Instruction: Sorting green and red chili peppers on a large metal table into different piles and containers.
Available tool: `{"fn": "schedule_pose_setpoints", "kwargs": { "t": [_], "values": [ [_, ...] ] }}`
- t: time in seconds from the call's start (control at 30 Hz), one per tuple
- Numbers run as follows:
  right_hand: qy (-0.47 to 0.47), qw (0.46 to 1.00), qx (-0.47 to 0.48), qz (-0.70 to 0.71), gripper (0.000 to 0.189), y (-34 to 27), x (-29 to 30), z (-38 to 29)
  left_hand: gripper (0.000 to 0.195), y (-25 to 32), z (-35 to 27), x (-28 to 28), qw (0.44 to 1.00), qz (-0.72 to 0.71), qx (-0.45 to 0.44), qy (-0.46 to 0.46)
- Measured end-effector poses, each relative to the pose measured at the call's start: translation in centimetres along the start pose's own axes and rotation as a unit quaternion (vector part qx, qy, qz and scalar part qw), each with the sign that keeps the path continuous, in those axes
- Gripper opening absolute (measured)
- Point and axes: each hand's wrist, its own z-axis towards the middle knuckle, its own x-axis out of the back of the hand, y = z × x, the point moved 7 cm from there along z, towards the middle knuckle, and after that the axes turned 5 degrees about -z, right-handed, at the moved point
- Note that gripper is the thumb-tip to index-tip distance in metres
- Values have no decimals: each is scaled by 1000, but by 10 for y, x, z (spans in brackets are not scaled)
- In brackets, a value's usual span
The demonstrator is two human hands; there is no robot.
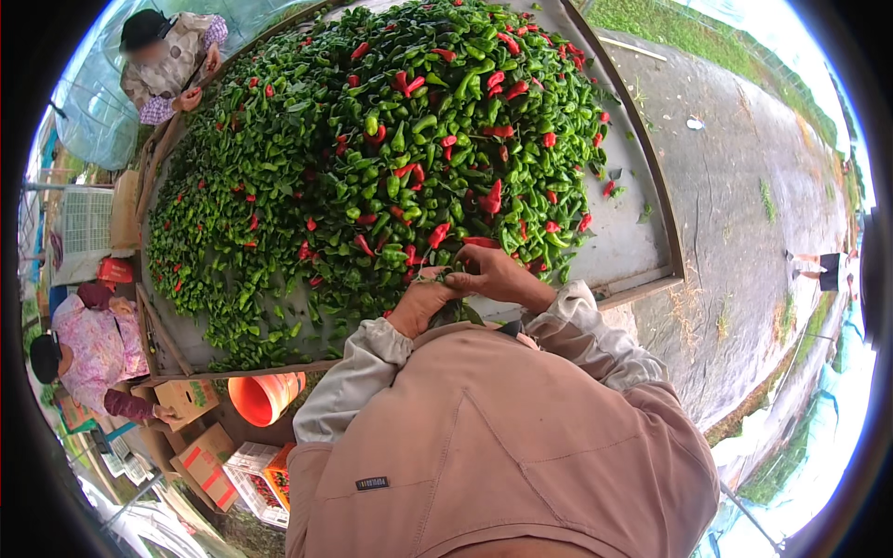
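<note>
A large heap of green peppers (335, 160), dotted with red peppers (490, 198), covers much of a wood-edged table (635, 237). At the near edge of the heap my left hand (424, 301) and my right hand (499, 275) meet in front of my body. The fingers of both are closed around a leafy green stem (457, 279), partly covered by the fingers. Dark leaves hang below it, close to my shirt. A red pepper (481, 242) lies just beyond my right hand.
Two co-workers (167, 63), (91, 342) are at the table's left side. An orange bucket (261, 399) stands below the near edge, beside cardboard boxes (206, 464) and a white crate (252, 481) holding red peppers. Dark ground sheeting (732, 174) lies right of the table.
</note>
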Motion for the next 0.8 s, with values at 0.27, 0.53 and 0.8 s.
{"fn": "schedule_pose_setpoints", "kwargs": {
  "t": [0.27,0.53,0.8],
  "values": [
    [17,974,-96,207,27,13,-2,-2,23,11,-1,-10,998,-49,16,-29],
    [-119,937,-127,302,18,29,-25,8,20,5,-2,2,996,55,-54,33],
    [-68,813,-102,569,15,4,-4,23,11,42,-10,-27,985,-148,-64,-59]
  ]
}}
